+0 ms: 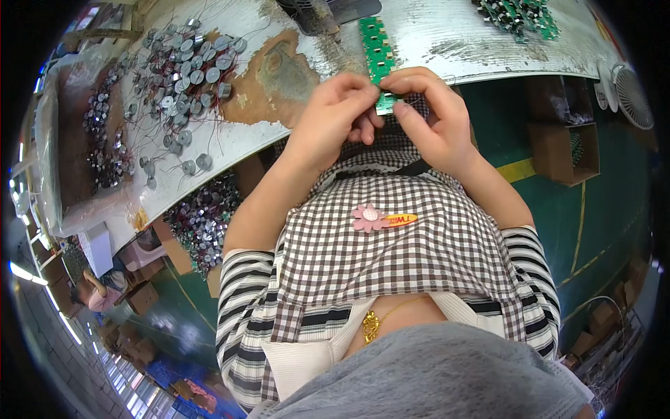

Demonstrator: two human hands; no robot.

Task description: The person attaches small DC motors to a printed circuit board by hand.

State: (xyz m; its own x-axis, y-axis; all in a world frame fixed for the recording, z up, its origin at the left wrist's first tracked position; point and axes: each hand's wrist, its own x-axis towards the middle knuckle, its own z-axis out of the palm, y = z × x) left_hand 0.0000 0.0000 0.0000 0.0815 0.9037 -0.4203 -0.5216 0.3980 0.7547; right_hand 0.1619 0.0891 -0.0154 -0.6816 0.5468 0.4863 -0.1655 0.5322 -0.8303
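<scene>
under r. grip (447, 127), green pcb strip (377, 50) part. hidden

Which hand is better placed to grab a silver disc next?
Probably the left hand: the silver discs are on its side. The right hand is farther away, and both are at the green strip.

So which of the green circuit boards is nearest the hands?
The long green strip, its near end between the left hand and right hand; the heaped green boards lie off to the right, apart from both.
</scene>
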